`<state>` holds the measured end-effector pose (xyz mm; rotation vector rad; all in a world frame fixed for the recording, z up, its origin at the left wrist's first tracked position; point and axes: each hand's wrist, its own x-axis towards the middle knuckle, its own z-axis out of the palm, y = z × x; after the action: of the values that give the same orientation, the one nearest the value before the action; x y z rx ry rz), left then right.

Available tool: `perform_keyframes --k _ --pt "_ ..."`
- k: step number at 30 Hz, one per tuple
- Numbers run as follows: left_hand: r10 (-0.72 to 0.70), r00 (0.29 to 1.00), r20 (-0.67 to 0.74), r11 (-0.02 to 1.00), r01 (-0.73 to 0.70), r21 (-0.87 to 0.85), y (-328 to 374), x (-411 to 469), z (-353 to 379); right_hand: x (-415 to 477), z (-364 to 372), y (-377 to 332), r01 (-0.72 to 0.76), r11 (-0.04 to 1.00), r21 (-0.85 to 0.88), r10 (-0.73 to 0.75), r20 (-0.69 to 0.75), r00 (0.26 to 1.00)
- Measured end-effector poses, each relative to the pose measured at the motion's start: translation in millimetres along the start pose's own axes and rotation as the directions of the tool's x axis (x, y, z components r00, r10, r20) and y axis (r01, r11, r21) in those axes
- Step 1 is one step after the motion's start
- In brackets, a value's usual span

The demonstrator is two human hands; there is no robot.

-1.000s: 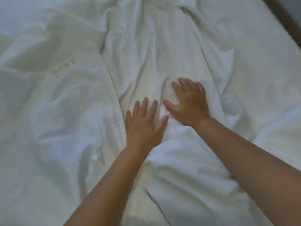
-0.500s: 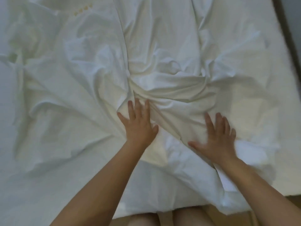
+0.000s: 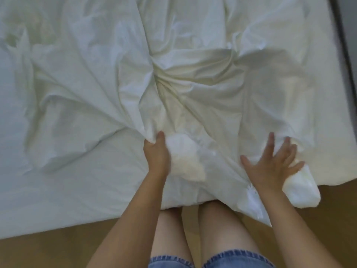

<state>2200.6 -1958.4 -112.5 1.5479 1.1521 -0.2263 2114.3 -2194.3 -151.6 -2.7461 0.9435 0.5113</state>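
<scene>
A crumpled white sheet [image 3: 193, 84] covers the bed, bunched into folds at its middle. My left hand [image 3: 156, 151] grips a fold of the sheet near the bed's front edge, fingers curled into the cloth. To its right, my right hand [image 3: 274, 163] lies on the sheet with fingers spread and straight. A loose corner of the sheet [image 3: 297, 188] hangs over the bed's edge beside my right hand.
The bed's flat white surface [image 3: 58, 190] shows at the lower left. Wooden floor [image 3: 48, 250] runs along the front edge. My bare legs [image 3: 212, 229] in denim shorts stand against the bed. A dark strip [image 3: 345, 55] borders the bed at the right.
Both hands have drawn back towards the bed's front edge, pulling the sheet along. My left hand went from flat on the cloth to gripping a fold. The view tilted down, showing floor and legs.
</scene>
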Motion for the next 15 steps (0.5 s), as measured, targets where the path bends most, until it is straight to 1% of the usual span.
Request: perform_keyframes --k 1,2,3,4,5,6,7,8,9,10,11,12,13,14,15 --pt "-0.014 1.0 -0.005 1.0 0.014 -0.004 -7 -9 -17 -3 0 11 -0.106 0.993 0.05 0.108 -0.037 0.993" --pt "-0.033 0.999 -0.034 0.999 0.033 0.005 -18 -17 -35 -6 1 22 -0.228 0.967 0.116 0.234 -0.043 0.971" --pt "-0.058 0.995 -0.085 0.998 0.06 0.025 -29 -26 -52 -11 4 31 -0.369 0.906 0.208 0.376 0.011 0.927" --pt "-0.096 0.985 -0.143 0.993 0.105 0.056 -42 -33 -65 -16 8 36 -0.519 0.793 0.319 0.509 0.121 0.852" --pt "-0.155 0.97 -0.187 0.98 0.176 0.098 -55 -38 -72 -21 12 38 -0.642 0.64 0.422 0.596 0.256 0.761" --pt "-0.233 0.952 -0.199 0.955 0.262 0.136 -67 -43 -74 -25 15 39 -0.72 0.485 0.497 0.624 0.381 0.683" --pt "-0.312 0.933 -0.178 0.925 0.341 0.166 -76 -47 -69 -26 16 39 -0.755 0.372 0.541 0.608 0.472 0.638" --pt "-0.376 0.915 -0.144 0.897 0.399 0.189 -82 -51 -60 -27 15 40 -0.76 0.343 0.552 0.569 0.521 0.636" --pt "-0.41 0.905 -0.116 0.881 0.426 0.207 -85 -54 -48 -26 12 40 -0.736 0.408 0.541 0.529 0.517 0.673" --pt "-0.417 0.904 -0.099 0.877 0.428 0.216 -86 -55 -37 -25 5 41 -0.672 0.538 0.508 0.478 0.473 0.74" --pt "-0.404 0.91 -0.094 0.878 0.415 0.24 -87 -54 -28 -26 -5 41 -0.555 0.685 0.472 0.391 0.405 0.826" --pt "-0.384 0.918 -0.098 0.874 0.395 0.282 -87 -55 -19 -25 -18 43 -0.41 0.791 0.455 0.28 0.326 0.903" --pt "-0.364 0.928 -0.08 0.868 0.369 0.332 -85 -56 -11 -22 -33 47 -0.266 0.858 0.438 0.188 0.214 0.959" --pt "-0.347 0.938 -0.024 0.869 0.331 0.367 -84 -60 -5 -17 -50 53 -0.155 0.899 0.41 0.144 0.057 0.988" --pt "-0.333 0.941 0.068 0.879 0.283 0.384 -83 -69 0 -7 -65 61 -0.1 0.924 0.368 0.152 -0.114 0.982"
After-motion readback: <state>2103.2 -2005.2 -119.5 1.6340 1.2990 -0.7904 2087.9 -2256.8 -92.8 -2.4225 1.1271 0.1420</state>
